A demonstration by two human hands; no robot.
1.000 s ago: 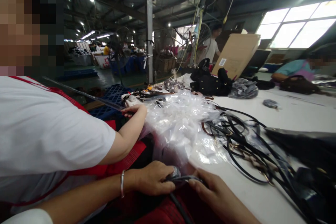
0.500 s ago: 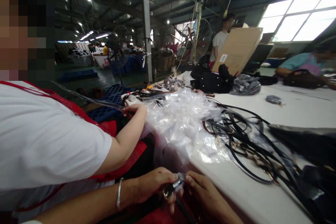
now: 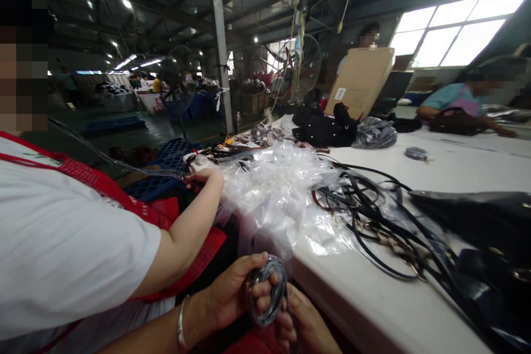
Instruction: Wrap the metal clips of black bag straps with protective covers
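A dark strap [image 3: 277, 287], wrapped in clear plastic and wound into a coil, is between my hands low in the view. My left hand [image 3: 238, 282], with a silver bangle at its wrist, is closed round the coil, its fingers passing through the loop. On the coil's right side, my right hand [image 3: 301, 312] grips the strap, and a length hangs below its fingers. Just beyond my hands lies a heap of clear plastic bags [image 3: 282, 199] at the table's edge.
Black straps [image 3: 373, 232] with gold clasps lie tangled on the white table [image 3: 344, 282], by a black bag [image 3: 477, 215]. At my left, a co-worker's arm [image 3: 194, 227] holds a plastic-wrapped strap [image 3: 112, 157]. A cardboard box [image 3: 360, 83] stands at the back.
The strap, a short bunched bundle before, now forms a wider coil round my left fingers. My right hand has shifted slightly down beside it. The view has turned a little right.
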